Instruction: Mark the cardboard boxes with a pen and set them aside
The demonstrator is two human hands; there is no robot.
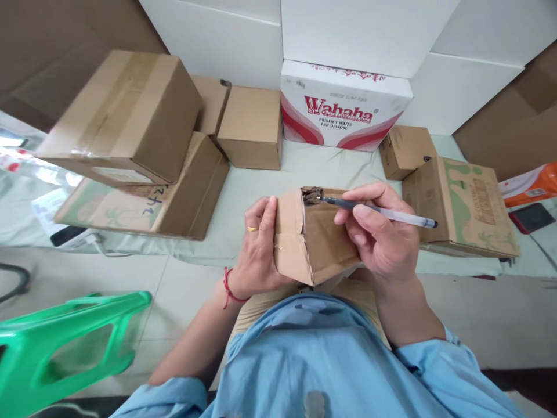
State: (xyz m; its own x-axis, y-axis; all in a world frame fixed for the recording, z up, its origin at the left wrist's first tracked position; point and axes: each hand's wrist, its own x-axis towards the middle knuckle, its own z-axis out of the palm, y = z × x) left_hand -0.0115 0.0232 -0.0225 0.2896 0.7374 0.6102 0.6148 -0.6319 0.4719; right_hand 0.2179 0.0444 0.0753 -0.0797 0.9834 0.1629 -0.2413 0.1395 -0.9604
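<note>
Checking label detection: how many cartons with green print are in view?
2: left carton, beneath a taped box; right carton, in front of a small brown box. Other boxes' hidden sides may carry green print too.

Place: a makeshift indoor workstation, whether shop or storeroom I can't tell | cloth-covered table (256,183) lined with brown cartons (250,116) and a white Wahaha carton (348,107) | behind it, white panels (369,35) like a partition | underfoot, pale floor tiles (176,299), a green plastic stool (43,334) near the table
</note>
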